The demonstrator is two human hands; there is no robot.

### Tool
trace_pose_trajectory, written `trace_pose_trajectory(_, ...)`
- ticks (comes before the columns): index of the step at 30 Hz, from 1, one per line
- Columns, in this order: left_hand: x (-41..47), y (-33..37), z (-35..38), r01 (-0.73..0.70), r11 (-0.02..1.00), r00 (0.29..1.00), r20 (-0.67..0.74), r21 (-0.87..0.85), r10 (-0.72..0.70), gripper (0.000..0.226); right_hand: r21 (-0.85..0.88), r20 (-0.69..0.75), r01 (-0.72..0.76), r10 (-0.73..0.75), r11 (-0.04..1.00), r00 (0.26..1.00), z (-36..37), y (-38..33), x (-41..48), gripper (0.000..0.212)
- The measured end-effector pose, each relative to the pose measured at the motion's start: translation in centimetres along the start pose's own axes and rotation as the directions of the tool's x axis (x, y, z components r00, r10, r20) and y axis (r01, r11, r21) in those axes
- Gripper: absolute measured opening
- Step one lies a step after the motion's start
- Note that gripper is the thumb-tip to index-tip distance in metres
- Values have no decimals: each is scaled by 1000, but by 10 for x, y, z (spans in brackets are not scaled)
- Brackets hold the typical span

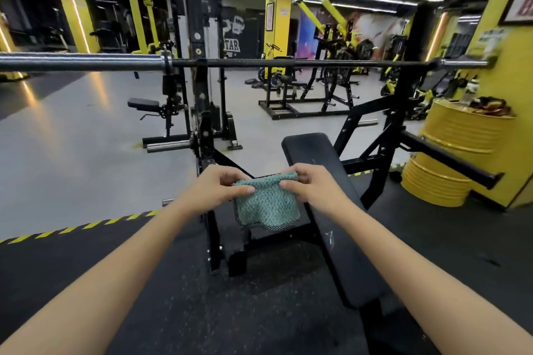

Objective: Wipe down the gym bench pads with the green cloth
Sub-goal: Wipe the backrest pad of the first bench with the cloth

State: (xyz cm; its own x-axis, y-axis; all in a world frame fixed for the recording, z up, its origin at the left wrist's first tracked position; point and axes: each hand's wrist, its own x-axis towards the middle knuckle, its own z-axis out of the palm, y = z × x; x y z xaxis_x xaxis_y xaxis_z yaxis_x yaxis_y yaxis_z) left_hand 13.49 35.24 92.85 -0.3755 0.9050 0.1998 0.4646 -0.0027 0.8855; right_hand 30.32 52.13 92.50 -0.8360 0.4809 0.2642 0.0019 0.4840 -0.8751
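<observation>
My left hand (221,185) and right hand (310,185) each pinch a top corner of the cloth (266,202). It hangs in the air just left of the pad (326,204), under the bar (259,62).

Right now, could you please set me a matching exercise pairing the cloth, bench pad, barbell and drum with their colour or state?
Things:
1 cloth
2 bench pad
3 barbell
4 drum

States:
A yellow
B steel, lying level
C black
D green, pinched by the left hand and right hand

Pairs: 1-D; 2-C; 3-B; 4-A
</observation>
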Motion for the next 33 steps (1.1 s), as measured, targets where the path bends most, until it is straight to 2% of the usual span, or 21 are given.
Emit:
trace_pose_trajectory(3, 39, 7, 34, -18, 1000, 1000, 9, -16, 18, 18, -7, -34, -13, 12, 1000, 999, -44, 23, 6, 8)
trace_pose_trajectory(6, 80, 4, 61, -16, 999, 999, 43, -29, 18, 3, -19, -68, -39, 37, 999, 997, -79, 48, 16, 13)
trace_pose_trajectory(13, 176, -26, 99, -19, 998, 995, 92, -55, 24, 9, -13, -99, -103, 102, 995, 990, -130, 116, 66, 7)
trace_pose_trajectory(21, 306, -68, 87, -36, 998, 992, 119, -49, 42, 16, 70, -83, -156, 162, 985, 983, -166, 170, 174, 12)
trace_pose_trajectory(33, 439, -141, 74, 28, 997, 997, 70, -72, -23, 15, 42, -47, -206, 208, 978, 977, -190, 256, 312, 7)
